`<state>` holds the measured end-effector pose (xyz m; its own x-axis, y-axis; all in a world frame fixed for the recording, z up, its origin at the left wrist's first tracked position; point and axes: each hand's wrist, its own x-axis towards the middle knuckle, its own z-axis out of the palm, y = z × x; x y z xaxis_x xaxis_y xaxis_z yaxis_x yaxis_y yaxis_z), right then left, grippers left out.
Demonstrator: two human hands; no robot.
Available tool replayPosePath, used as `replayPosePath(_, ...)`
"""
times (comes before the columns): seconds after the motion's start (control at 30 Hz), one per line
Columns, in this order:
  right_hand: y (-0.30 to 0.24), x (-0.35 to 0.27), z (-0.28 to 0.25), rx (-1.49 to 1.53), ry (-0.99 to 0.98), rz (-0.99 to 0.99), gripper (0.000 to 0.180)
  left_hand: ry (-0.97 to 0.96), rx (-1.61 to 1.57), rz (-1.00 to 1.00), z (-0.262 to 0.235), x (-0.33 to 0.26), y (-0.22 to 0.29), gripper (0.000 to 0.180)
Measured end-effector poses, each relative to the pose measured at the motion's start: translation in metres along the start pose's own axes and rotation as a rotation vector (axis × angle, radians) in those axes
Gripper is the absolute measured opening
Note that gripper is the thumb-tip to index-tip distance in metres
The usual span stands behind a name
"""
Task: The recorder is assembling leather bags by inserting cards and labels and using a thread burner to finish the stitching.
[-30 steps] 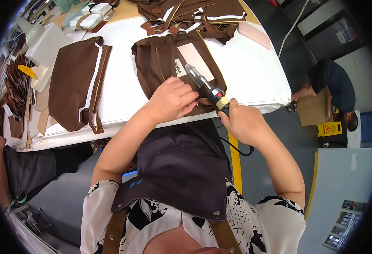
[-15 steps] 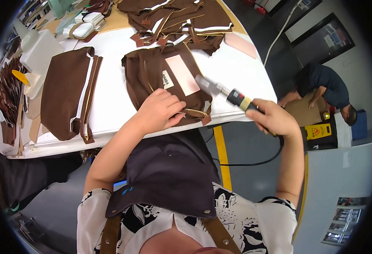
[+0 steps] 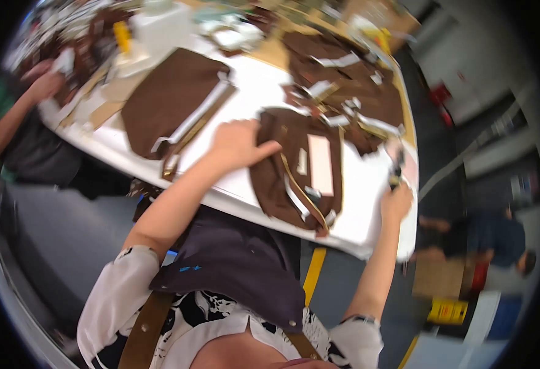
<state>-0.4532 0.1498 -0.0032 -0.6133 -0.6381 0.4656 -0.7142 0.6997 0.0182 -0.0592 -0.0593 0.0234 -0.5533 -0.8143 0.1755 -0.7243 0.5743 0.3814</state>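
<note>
A brown fabric pouch (image 3: 267, 178) lies on the white table in front of me, with a gold zip along it. On its face is a pale pink rectangular patch (image 3: 321, 165) beside a small light label (image 3: 302, 161). My left hand (image 3: 236, 146) is at the pouch's upper left edge, thumb stretched away from the fingers. Out at the table's right edge, my right hand (image 3: 398, 200) is closed around a corded hand tool (image 3: 397, 169) with a dark handle. The tool's head is blurred, over a pale pink piece (image 3: 409, 158), apart from the pouch.
Left of my pouch lies another brown zipped pouch (image 3: 174, 101). Several brown pieces with white strips (image 3: 350, 80) are heaped behind. A white container (image 3: 162, 31) stands at the back left. One co-worker's hand (image 3: 45, 83) is at far left; another person (image 3: 497, 237) bends at right.
My left hand has gone from the pouch's near edge to its upper left edge. My right hand has carried the tool away from the patch to the table's right side. The view has swung.
</note>
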Motion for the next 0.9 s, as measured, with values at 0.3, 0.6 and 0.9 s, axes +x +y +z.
replayPosePath(0.3, -0.12, -0.005, 0.008, 0.841, -0.353, -0.525, 0.043, -0.309, -1.649, -0.008, 0.047, 0.026, 0.048, 0.033)
replayPosePath(0.6, -0.099, 0.016, 0.057, 1.783, -0.726, -0.113, 0.04, -0.153, -1.814, -0.093, -0.001, 0.016, 0.053, 0.035)
replayPosePath(0.9, -0.088, 0.01, 0.032, 1.814, -0.741, 0.028, 0.039, 0.052, -1.364, -0.224, -0.118, -0.005, 0.018, 0.053)
